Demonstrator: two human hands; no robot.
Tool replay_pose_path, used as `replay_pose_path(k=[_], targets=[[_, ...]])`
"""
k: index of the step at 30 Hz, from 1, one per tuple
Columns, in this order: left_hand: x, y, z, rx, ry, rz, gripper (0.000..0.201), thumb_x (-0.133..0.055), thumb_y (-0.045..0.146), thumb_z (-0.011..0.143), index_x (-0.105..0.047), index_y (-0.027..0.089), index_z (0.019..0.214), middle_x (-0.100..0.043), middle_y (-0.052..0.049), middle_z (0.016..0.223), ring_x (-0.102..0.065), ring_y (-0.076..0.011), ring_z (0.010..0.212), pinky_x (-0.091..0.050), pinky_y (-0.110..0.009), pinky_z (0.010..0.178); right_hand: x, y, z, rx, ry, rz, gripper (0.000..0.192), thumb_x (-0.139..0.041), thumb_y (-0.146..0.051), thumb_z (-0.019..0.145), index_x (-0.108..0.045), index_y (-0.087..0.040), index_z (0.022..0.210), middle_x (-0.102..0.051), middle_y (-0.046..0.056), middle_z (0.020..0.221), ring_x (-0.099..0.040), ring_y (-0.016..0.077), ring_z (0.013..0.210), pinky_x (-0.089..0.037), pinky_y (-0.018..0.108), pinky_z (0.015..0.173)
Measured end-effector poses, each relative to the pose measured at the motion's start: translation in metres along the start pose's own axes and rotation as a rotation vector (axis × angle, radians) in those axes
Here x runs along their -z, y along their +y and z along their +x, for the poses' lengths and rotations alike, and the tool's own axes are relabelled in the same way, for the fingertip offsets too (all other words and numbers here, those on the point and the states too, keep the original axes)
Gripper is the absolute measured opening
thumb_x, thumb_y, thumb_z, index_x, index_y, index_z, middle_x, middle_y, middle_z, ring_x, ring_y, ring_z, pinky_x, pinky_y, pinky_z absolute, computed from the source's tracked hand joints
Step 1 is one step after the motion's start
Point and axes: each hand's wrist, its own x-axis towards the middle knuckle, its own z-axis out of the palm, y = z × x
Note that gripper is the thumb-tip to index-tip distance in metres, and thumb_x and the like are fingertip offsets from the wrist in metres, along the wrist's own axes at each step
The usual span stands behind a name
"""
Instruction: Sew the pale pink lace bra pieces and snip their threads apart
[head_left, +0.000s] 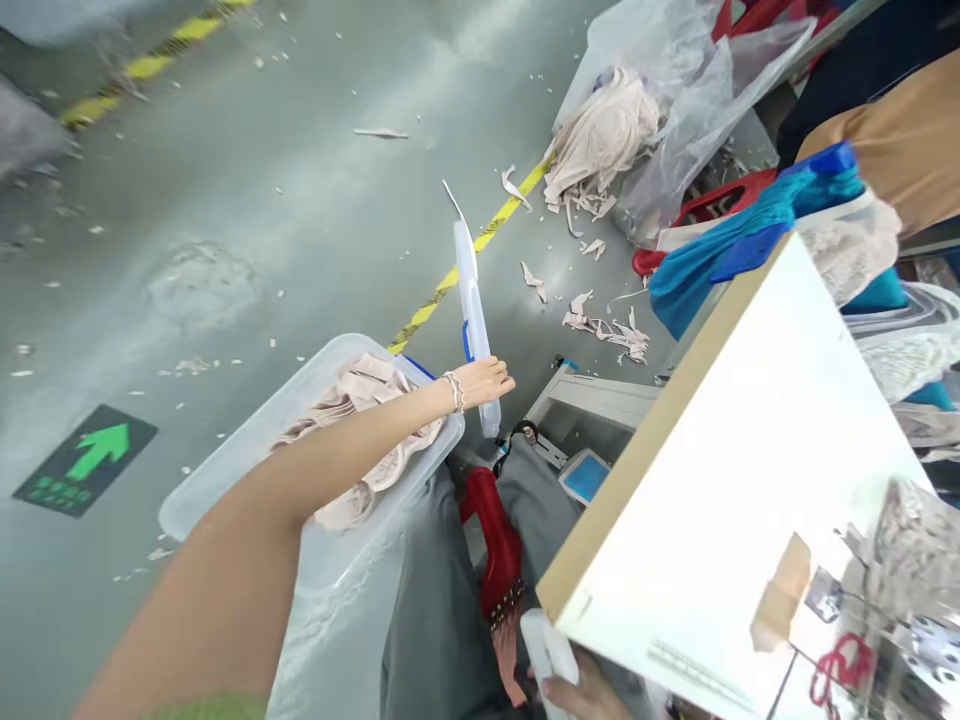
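Note:
My left hand [484,382], a bracelet on its wrist, has its fingers curled at a narrow translucent plastic lid [471,290] with a blue clip, seen almost edge-on. Under my left forearm stands a clear plastic bin [217,465] holding beige fabric pieces [375,385]. At the bottom, my right hand [589,692] grips a white plastic piece [551,655] beside the corner of the white table [735,470]. Most of that piece and of the hand is cut off or hidden.
A red machine-like part [499,545] stands between my legs. Beyond the table are a bag of beige fabric [604,125], blue cloth [739,235] and a person's tan clothing [892,130]. Scraps [615,330] litter the floor near yellow tape [427,310]. Red-handled scissors [840,670] lie at right.

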Motion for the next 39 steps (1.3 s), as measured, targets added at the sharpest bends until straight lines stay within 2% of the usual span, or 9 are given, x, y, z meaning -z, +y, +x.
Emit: replay_pose_path(k=[4,8,10,14,19,24,29,34,39], targets=[[0.066,0.017,-0.07,0.104,0.113,0.067,0.024,-0.045,0.004,0.086,-0.059,0.017,0.072,-0.066,-0.008,0.087,-0.053,-0.0214,0.111,-0.034,-0.039,0.105,-0.007,-0.005,-0.004,0.166,-0.128,0.13,0.075,-0.068,-0.073,0.062,-0.065,-0.016,0.111,-0.069,0.011,0.106,-0.062,0.032,0.1,-0.047,0.04,0.089],[0.099,0.04,-0.175,0.31,0.318,0.113,0.014,-0.053,0.009,0.08,-0.059,0.018,0.071,-0.069,-0.01,0.098,-0.052,-0.027,0.119,-0.027,-0.053,0.112,-0.016,-0.021,-0.026,0.266,-0.137,0.161,0.06,-0.07,-0.06,0.068,-0.064,-0.016,0.108,-0.068,0.009,0.104,-0.06,0.0304,0.102,-0.044,0.04,0.093],[0.094,0.061,-0.227,0.377,0.445,0.061,0.017,-0.063,0.017,0.076,-0.054,0.021,0.061,-0.071,-0.009,0.106,-0.053,-0.0275,0.122,-0.033,-0.048,0.112,-0.019,-0.032,-0.035,0.287,-0.151,0.129,0.054,-0.07,-0.054,0.069,-0.064,-0.016,0.108,-0.068,0.009,0.103,-0.059,0.0299,0.101,-0.042,0.04,0.094],[0.055,0.103,-0.3,0.469,0.923,-0.299,0.003,-0.071,0.025,0.07,-0.068,0.024,0.072,-0.075,-0.003,0.091,-0.066,-0.0248,0.108,-0.037,-0.045,0.114,-0.023,-0.046,-0.038,0.313,-0.172,0.05,0.048,-0.069,-0.049,0.069,-0.064,-0.016,0.104,-0.068,0.009,0.102,-0.059,0.0287,0.099,-0.042,0.04,0.095],[0.032,0.118,-0.36,0.855,1.657,-0.584,0.033,-0.086,0.031,0.052,-0.069,0.016,0.077,-0.072,-0.003,0.077,-0.068,-0.0245,0.085,-0.055,-0.045,0.091,-0.028,-0.046,-0.027,0.313,-0.179,-0.039,0.052,-0.069,-0.051,0.069,-0.063,-0.015,0.106,-0.067,0.008,0.097,-0.06,0.0257,0.092,-0.044,0.038,0.089],[0.025,0.125,-0.422,0.669,2.116,-0.824,0.052,-0.091,0.033,0.041,-0.064,0.017,0.082,-0.071,0.002,0.085,-0.065,-0.0186,0.086,-0.055,-0.045,0.091,-0.037,-0.052,-0.029,0.289,-0.216,-0.095,0.049,-0.069,-0.05,0.067,-0.062,-0.016,0.102,-0.066,0.006,0.09,-0.06,0.0225,0.084,-0.046,0.035,0.083],[-0.035,0.14,-0.439,0.658,2.289,-1.514,0.035,-0.085,0.016,0.062,-0.065,0.026,0.089,-0.071,0.006,0.089,-0.065,-0.0168,0.096,-0.056,-0.036,0.087,-0.045,-0.068,-0.023,0.215,-0.229,-0.144,0.049,-0.07,-0.048,0.065,-0.059,-0.018,0.103,-0.064,0.005,0.093,-0.06,0.0208,0.081,-0.048,0.034,0.075],[-0.141,0.129,-0.378,0.81,2.32,-1.904,0.007,-0.063,0.017,0.089,-0.064,0.019,0.095,-0.069,0.001,0.087,-0.065,-0.0136,0.085,-0.054,-0.031,0.081,-0.042,-0.071,-0.002,0.194,-0.228,-0.245,0.048,-0.071,-0.05,0.065,-0.059,-0.019,0.1,-0.065,0.006,0.091,-0.06,0.0209,0.081,-0.049,0.033,0.073],[-0.248,0.12,-0.32,0.98,2.383,-2.108,0.025,-0.058,0.032,0.095,-0.059,0.014,0.111,-0.063,-0.005,0.104,-0.063,-0.0142,0.083,-0.055,-0.031,0.071,-0.019,-0.053,0.02,0.194,-0.187,-0.389,0.056,-0.071,-0.053,0.065,-0.063,-0.018,0.109,-0.067,0.007,0.1,-0.061,0.0255,0.092,-0.048,0.037,0.084]])
